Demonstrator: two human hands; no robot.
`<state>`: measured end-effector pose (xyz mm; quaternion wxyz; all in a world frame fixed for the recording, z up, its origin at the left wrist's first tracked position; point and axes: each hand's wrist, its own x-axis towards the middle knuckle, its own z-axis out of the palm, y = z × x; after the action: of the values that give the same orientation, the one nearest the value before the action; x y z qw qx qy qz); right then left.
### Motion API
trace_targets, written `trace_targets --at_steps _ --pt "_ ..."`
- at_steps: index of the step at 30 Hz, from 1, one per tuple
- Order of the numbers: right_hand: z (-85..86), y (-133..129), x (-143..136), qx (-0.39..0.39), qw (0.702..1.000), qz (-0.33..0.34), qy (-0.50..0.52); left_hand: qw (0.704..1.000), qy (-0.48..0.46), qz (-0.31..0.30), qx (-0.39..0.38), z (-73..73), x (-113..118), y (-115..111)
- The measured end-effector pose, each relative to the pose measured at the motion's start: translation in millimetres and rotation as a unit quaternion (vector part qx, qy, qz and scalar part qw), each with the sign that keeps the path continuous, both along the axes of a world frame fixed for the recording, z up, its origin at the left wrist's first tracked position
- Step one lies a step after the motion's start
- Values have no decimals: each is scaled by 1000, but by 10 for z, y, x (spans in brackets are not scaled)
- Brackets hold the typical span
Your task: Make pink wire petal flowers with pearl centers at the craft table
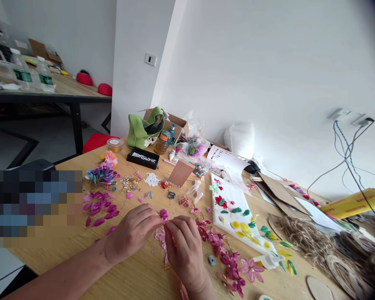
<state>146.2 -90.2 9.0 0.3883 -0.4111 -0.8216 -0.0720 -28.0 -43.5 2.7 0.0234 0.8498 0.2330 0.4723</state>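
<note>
Item: small magenta flower piece (164, 214), petal-shaped, glossy; pinched between the fingertips of both hands above the wooden table (137, 275), near its front edge. Paler pink petals (160, 236) lie on the table directly beneath the hands.

Surroundings: loose purple petals (100, 207) to the left; a trail of finished magenta flowers (220, 250) running off to the right; a white board (237, 218) bearing red, green and yellow pieces beyond them; a small blue ring (211, 261) just beside the right wrist. Farther back: black box (143, 158), green bag (143, 127), cardboard box (175, 123). Coils of twine (303, 237) at far right.

Hands: left hand (133, 233) and right hand (184, 248) brought together, fingertips meeting on the flower piece, palms down, forearms entering from the lower edge.
</note>
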Motion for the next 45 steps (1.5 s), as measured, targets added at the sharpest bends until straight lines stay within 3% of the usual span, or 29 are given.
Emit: trace_targets --at_steps 16,35,45 --pt "14 13 -34 -42 999 -2 -5 996 6 -39 -83 -71 -7 49" --pt "-50 36 -52 -82 997 2 -3 994 21 -55 -90 -64 -10 74" --pt "-59 16 -98 -64 998 -12 12 996 34 -26 -73 -59 13 14"
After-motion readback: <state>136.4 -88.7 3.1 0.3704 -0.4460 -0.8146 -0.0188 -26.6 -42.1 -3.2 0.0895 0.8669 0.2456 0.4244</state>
